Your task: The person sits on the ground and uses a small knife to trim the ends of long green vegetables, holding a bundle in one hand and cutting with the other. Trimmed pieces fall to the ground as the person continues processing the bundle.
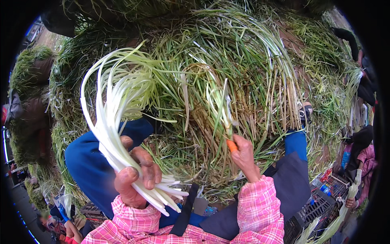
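My left hand (138, 177) is closed around a bunch of long white-and-green stalks (109, 128), which look like garlic shoots. Their cut-looking white ends stick out below my fingers, and the pale leaves curl away above. In my right hand (245, 154) is a knife with an orange handle (232, 145), its narrow blade (226, 94) pointing up and away from me. A stalk with browned leaves (218, 94) lies along the blade; whether my right fingers also grip it I cannot tell. Beneath both hands spreads a heap of untrimmed green stalks (243, 73) with brownish lower ends.
My knees in blue trousers (91, 164) flank the heap. Stacked bundles (30, 106) stand at the left. On the right, a gloved person (365, 164) holds stalks beside black plastic crates (317, 204). Another person (58, 222) works at lower left, near a crate (93, 213).
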Available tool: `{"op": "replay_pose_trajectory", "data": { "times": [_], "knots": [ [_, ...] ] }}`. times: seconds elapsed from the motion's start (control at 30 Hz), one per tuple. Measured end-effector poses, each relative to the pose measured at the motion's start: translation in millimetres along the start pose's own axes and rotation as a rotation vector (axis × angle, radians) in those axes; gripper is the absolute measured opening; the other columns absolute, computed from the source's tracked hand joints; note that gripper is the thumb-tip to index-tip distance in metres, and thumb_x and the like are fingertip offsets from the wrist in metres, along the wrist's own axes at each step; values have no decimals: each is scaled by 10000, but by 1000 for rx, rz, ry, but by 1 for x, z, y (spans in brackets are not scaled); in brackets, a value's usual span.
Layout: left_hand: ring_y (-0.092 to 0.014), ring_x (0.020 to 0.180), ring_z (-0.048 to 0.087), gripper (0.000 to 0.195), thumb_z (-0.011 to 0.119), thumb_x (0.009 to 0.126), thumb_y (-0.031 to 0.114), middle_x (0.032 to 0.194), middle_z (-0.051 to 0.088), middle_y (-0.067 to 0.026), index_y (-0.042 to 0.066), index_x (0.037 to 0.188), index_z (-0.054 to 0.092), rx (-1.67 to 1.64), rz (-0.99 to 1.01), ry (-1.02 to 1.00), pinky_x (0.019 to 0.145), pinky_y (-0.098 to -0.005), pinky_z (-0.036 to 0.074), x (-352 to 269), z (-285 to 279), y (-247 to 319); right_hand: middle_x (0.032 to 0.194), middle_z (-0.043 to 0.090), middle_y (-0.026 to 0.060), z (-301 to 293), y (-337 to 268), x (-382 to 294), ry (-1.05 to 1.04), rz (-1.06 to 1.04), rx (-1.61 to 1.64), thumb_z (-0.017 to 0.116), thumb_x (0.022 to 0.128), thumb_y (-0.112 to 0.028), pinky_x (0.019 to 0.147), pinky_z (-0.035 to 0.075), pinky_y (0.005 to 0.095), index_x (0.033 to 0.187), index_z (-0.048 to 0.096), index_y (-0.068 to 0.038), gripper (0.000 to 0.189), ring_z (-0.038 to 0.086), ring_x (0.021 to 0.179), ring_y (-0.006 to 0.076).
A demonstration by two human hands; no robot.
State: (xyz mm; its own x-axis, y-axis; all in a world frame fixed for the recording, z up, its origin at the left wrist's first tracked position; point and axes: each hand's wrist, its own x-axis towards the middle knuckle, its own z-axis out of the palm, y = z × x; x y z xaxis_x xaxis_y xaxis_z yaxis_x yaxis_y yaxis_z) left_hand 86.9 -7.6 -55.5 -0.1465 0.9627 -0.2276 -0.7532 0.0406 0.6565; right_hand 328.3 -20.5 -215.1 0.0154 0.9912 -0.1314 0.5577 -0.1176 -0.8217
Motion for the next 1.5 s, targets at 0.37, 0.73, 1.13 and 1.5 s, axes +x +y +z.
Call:
{"op": "replay_pose_trajectory", "data": {
  "times": [0.37, 0.73, 1.13, 1.5],
  "knots": [
    [-183, 532, 541, 559, 615, 702, 68, 777, 580, -144, 12, 1192, 350, 78, -308, -35, 510, -323, 459, -6, -2, -5, 623, 511, 28, -32, -105, -45, -48, 200, 49, 555, 793, -27, 468, 361, 245, 915, 568, 8, 128, 458, 528, 95],
    [-158, 522, 492, 453, 616, 784, 122, 631, 486, -74, -4, 1143, 370, 52, -365, -52, 504, -295, 424, -5, -5, -19, 679, 494, 101, -10, -86, -54, 21, -58, 277, 607, 719, 25, 519, 383, 293, 798, 558, 15, 93, 495, 569, 208],
    [-116, 472, 544, 218, 642, 732, 7, 725, 600, -68, -20, 934, 565, 442, -434, 118, 420, -213, 449, -1, -7, -45, 728, 556, 108, 5, -99, -64, -12, -277, 144, 607, 684, 29, 523, 448, 342, 853, 594, -32, 179, 566, 607, 294],
    [-103, 521, 552, 177, 620, 733, -17, 709, 598, -58, -32, 904, 574, 458, -413, 7, 460, -213, 452, -5, -6, -51, 761, 595, 70, -11, -110, -56, -161, 9, 402, 581, 781, -33, 476, 411, 256, 1041, 566, -27, 260, 553, 555, 148]
  ]
}}
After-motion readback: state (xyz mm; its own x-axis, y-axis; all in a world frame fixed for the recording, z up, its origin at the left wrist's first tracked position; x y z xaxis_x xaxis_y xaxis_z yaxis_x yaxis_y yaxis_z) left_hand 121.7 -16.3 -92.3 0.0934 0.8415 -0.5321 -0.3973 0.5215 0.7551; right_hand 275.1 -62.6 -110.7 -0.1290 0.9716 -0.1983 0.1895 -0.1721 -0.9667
